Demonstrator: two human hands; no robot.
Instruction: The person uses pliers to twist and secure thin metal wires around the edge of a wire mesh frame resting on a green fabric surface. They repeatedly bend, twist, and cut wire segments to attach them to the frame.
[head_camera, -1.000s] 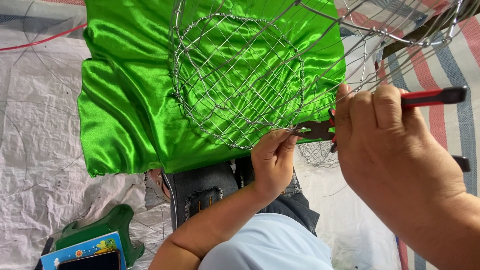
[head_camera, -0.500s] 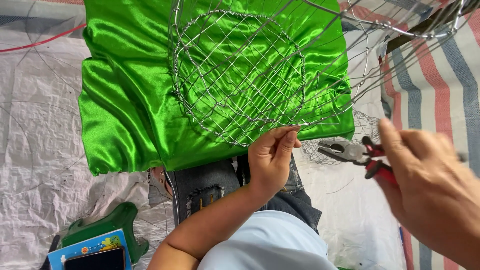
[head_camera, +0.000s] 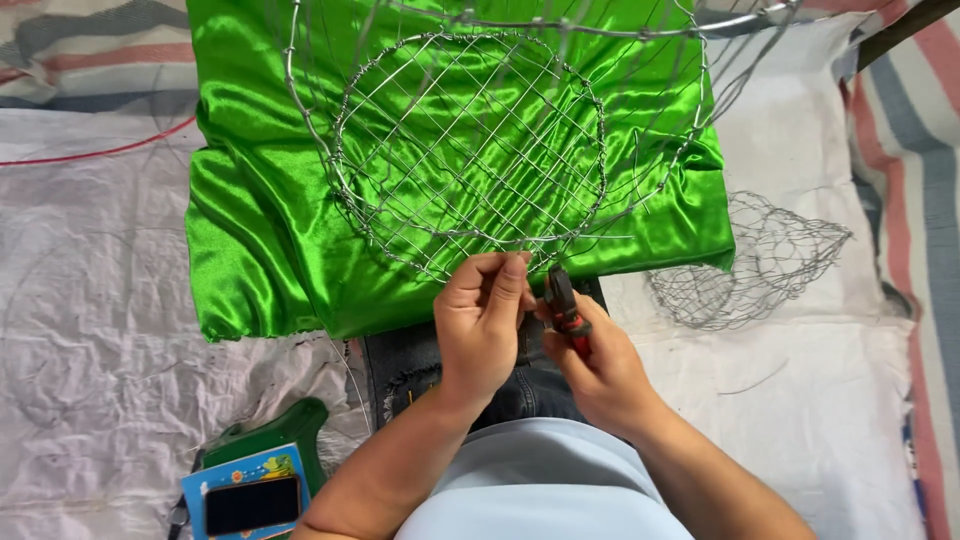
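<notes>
Pinching the lower rim of the wire basket (head_camera: 470, 140), a round silver lattice frame resting on green satin cloth (head_camera: 260, 230), is the left hand (head_camera: 482, 320); right hand (head_camera: 598, 365) grips red-handled pliers (head_camera: 562, 305) at that rim.

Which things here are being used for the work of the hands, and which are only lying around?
In use: wire basket frame; pliers in the right hand; left hand at the frame's rim; green satin cloth beneath.
Lying about: loose wire mesh; phone on a blue box; green object.
</notes>
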